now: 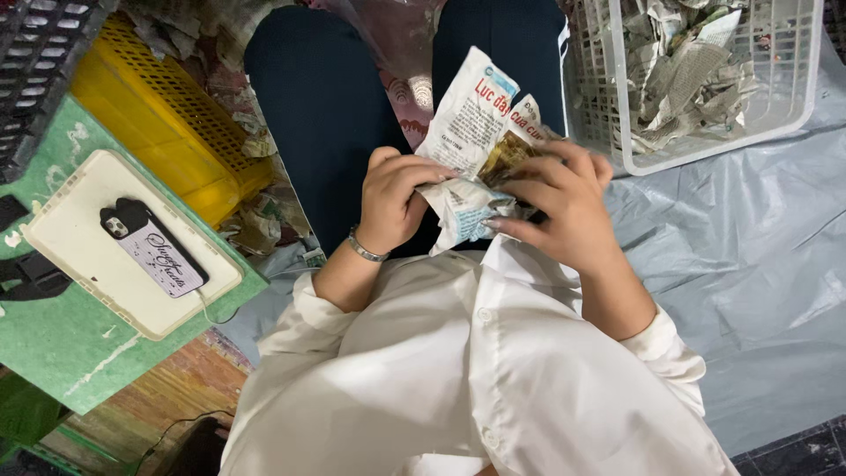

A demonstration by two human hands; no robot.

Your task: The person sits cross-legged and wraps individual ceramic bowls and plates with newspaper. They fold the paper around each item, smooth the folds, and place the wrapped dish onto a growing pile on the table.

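Note:
A sheet of printed newspaper (471, 119) is held over my lap, crumpled at its lower part. My left hand (394, 198), with a metal bracelet on the wrist, grips its lower left edge. My right hand (564, 203) closes on the right side of the paper, fingers curled around a small brownish object (504, 157) wrapped in it. What that object is cannot be told. Both sleeves are white, and my legs in dark trousers lie beneath the paper.
A white plastic basket (797, 79) with several crumpled newspaper bundles stands at the upper right on a grey plastic sheet (758, 273). A yellow crate (154, 115) stands at the left. A phone (154, 251) lies on a white tray (70, 238) on a green stool.

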